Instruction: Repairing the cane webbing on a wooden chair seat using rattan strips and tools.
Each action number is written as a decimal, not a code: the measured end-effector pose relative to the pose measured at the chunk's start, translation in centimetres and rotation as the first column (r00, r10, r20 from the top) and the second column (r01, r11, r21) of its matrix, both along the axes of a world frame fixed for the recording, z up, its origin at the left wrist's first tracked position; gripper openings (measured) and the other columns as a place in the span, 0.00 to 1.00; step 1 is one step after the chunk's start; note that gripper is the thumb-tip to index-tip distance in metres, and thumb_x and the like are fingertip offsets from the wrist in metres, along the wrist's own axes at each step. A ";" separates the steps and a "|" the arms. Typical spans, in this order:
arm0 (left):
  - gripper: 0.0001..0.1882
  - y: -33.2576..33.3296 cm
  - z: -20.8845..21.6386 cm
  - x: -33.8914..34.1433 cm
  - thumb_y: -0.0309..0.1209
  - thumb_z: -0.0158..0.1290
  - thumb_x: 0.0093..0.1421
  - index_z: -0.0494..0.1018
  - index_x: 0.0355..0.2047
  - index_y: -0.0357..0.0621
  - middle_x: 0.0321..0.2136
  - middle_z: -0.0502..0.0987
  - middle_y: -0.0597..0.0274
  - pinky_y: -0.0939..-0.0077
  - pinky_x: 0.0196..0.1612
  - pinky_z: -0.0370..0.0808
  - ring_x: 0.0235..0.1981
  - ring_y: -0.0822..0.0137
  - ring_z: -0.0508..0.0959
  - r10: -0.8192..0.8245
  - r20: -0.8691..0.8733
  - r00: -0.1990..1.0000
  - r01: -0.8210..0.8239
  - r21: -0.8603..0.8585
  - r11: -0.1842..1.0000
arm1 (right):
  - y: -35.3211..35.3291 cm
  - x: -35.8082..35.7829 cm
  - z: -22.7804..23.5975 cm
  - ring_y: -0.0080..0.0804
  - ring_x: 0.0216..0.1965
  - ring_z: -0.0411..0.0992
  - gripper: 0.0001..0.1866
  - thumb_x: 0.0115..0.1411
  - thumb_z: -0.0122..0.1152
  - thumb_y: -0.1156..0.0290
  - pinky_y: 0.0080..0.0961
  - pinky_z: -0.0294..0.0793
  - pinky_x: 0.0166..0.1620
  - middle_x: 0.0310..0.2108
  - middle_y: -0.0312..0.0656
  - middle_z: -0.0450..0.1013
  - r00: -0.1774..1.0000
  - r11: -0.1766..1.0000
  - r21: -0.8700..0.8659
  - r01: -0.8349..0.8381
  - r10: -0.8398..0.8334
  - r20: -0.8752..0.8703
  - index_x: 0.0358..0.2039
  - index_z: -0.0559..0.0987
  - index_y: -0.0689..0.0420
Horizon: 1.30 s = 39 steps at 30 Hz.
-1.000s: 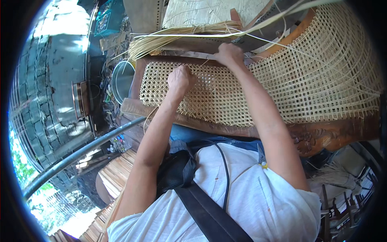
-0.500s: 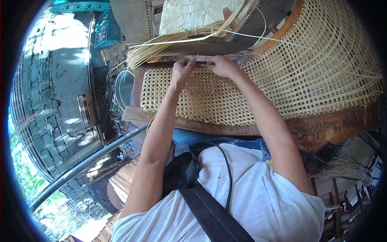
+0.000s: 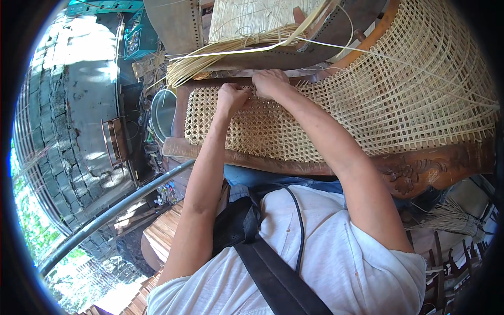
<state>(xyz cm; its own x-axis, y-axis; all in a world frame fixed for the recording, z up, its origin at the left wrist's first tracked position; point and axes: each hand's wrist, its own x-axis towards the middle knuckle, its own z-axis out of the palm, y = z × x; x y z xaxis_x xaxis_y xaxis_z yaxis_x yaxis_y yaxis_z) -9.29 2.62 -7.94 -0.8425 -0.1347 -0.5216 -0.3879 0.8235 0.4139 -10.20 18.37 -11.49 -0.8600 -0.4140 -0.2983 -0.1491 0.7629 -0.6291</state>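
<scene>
A woven cane panel (image 3: 262, 131) fills the carved dark wooden frame (image 3: 294, 167) of a long curved seat lying across in front of me. My left hand (image 3: 232, 98) is at the panel's far edge, thumb and fingers pinched close to the weave. Just to its right and slightly farther off, my right hand (image 3: 269, 84) curls over the far rail, knuckles up. Whatever its fingers grip is hidden under the hand. Short loose cane ends stick up along the rail to the right of it.
Beyond the rail, a bundle of cane strands (image 3: 191, 67) lies on another wooden frame with drilled edges (image 3: 247, 62). One long pale strand (image 3: 362, 51) stretches rightward over the weave. A bucket (image 3: 163, 113) stands at the left, near a metal pipe (image 3: 121, 203).
My left hand has dropped slightly toward me onto the weave. My right hand has shifted a little left and turned knuckles up over the rail. The hands are closer together.
</scene>
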 end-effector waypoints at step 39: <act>0.10 1.1 -1.5 -0.4 0.31 0.61 0.55 0.81 0.31 0.35 0.19 0.81 0.60 0.78 0.26 0.75 0.21 0.74 0.79 -0.073 -0.043 0.996 0.074 0.015 0.997 | 0.8 -2.0 -0.5 0.34 0.45 0.79 0.13 0.53 0.57 0.70 0.32 0.78 0.47 0.42 0.40 0.81 0.977 0.966 0.181 -0.182 0.199 -0.082 0.37 0.86 0.52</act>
<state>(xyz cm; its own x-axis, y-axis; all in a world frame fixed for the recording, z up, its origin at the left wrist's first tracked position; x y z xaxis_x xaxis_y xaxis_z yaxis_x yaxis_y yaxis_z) -9.69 3.67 -9.48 -0.8710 -0.0632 -0.4872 -0.3084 0.8422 0.4422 -12.23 19.21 -11.99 -0.7988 -0.5231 -0.2971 -0.3568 0.8096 -0.4660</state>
